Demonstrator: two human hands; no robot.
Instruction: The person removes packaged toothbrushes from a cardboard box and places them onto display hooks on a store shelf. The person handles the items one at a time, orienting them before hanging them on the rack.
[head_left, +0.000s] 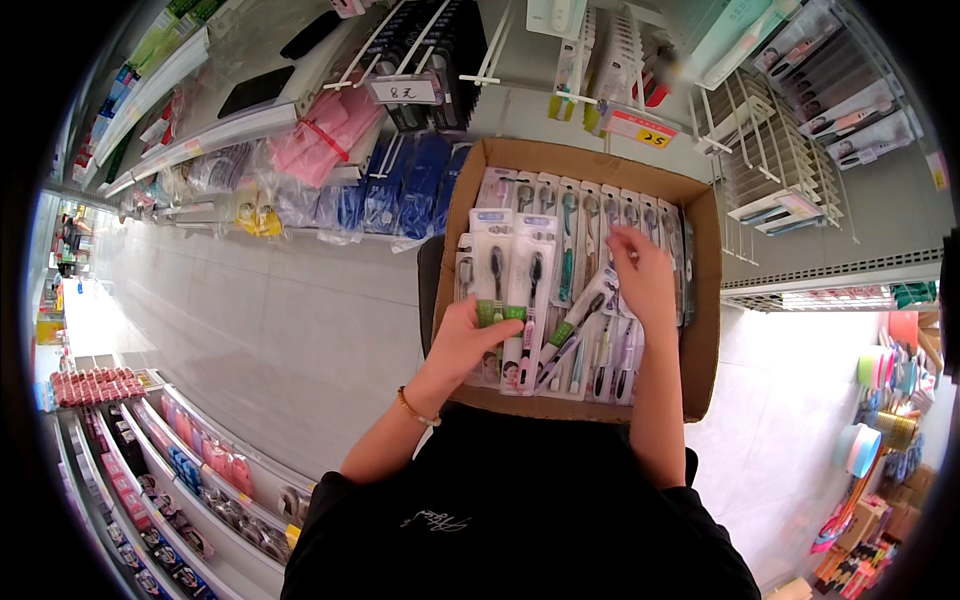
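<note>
A cardboard box full of packaged toothbrushes sits before me. My left hand grips the lower part of a toothbrush pack with a black-bristled, pink-handled brush, its thumb across the front; another pack lies beside it at the fingers. My right hand is over the right side of the box, fingers bent near the heads of the upper row of packs. Whether it holds one cannot be told. Between the hands a pack with a purple-handled toothbrush lies slanted over the others.
Hooks with hanging toothbrush packs and price tags are beyond the box. Wire hooks with stacked cards stand at right. Shelves with bagged goods are at upper left, and further stocked shelves at lower left.
</note>
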